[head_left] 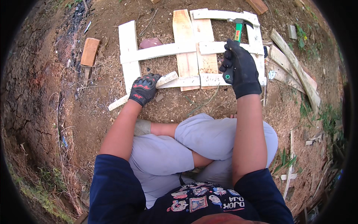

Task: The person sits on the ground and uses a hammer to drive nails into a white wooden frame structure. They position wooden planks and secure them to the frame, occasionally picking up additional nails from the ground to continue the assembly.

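I sit cross-legged on bare soil in front of a whitewashed wooden pallet frame [156, 51] lying flat. My left hand [144, 88], in a black glove with red knuckle pads, grips a loose white slat [167, 79] that slants from lower left to the frame's near edge. My right hand [240, 69], in a plain black glove, is closed on the green and black handle of a claw hammer [238, 27], raised with its steel head over the frame's far right boards.
A brown board piece [90, 51] lies to the left on the soil. Several loose weathered planks [298, 71] are piled at the right. A reddish stone [150, 43] sits inside the frame. Sawdust, twigs and patches of grass surround me.
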